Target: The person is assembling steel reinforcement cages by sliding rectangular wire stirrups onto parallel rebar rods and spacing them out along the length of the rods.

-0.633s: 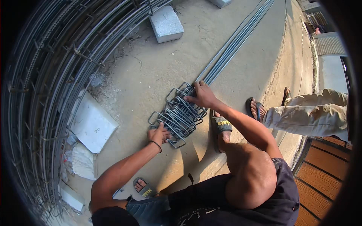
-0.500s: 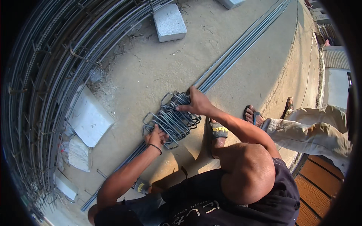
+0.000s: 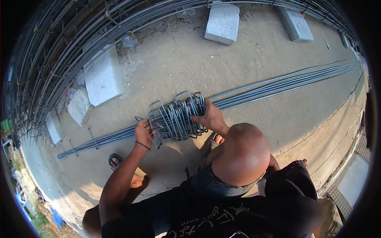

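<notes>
A row of bent steel stirrups (image 3: 178, 119) is threaded around a bundle of long ribbed rebars (image 3: 270, 89) lying across the concrete. At the row's left end my left hand (image 3: 144, 133) has its fingers curled around a stirrup that sits slightly apart and tilted. My right hand (image 3: 213, 118) grips the right end of the row, its thumb over the near stirrups and its fingers at the far side, partly hidden. Left of my left hand, the rebars run on bare, and a few short hooked ends (image 3: 93, 139) stick up from them.
A large curved-looking rebar cage (image 3: 51, 67) fills the far left and the far edge. White blocks (image 3: 222, 24) stand beneath and beside it, with a crumpled white sack (image 3: 77, 104) near one. My bent knee (image 3: 244, 154) is close to my right hand; my sandalled left foot (image 3: 115, 160) is nearer me than the bars.
My view has turned, so the rebars now lie more crosswise. My left hand has shifted to the row's left end, with one stirrup tilted apart. My right hand stays at the right end.
</notes>
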Action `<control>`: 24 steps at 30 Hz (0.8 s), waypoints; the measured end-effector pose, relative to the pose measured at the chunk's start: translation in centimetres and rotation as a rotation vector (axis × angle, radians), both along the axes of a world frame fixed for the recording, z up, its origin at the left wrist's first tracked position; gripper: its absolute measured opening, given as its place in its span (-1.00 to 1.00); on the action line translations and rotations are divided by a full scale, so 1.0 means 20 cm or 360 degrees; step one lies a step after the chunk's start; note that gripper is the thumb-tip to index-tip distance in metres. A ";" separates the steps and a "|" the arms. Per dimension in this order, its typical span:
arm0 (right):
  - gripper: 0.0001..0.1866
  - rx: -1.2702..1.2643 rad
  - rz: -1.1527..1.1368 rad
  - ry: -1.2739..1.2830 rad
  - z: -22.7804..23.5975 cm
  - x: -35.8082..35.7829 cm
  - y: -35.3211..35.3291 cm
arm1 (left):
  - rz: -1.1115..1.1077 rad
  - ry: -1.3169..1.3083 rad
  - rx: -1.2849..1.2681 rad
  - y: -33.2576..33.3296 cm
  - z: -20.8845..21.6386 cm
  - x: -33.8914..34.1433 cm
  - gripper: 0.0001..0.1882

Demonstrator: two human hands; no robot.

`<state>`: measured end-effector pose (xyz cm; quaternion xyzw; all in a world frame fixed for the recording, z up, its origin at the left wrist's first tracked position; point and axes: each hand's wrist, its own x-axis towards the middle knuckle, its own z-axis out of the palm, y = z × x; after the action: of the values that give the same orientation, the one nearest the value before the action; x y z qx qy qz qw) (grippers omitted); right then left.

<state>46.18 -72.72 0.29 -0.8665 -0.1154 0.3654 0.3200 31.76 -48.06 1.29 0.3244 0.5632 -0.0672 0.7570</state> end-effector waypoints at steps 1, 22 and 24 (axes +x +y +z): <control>-0.30 -0.0039 -0.0012 0.0087 0.00 0.01 0.00 | 0.0069 0.0000 -0.0058 0.00 0.00 0.02 -0.79; -0.33 -0.0093 -0.0159 -0.0113 -0.08 -0.17 0.07 | -0.0968 -0.0395 -0.0162 0.25 -0.06 -0.11 -0.87; -0.30 0.0161 -0.0309 -0.0002 -0.10 -0.17 0.07 | -0.0863 -0.0393 -0.0306 0.28 -0.06 -0.11 -0.85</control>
<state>42.84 -71.34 -1.68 -0.8566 -0.0493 0.3259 0.3970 29.62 -42.39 0.05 0.3954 0.3511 -0.2797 0.8013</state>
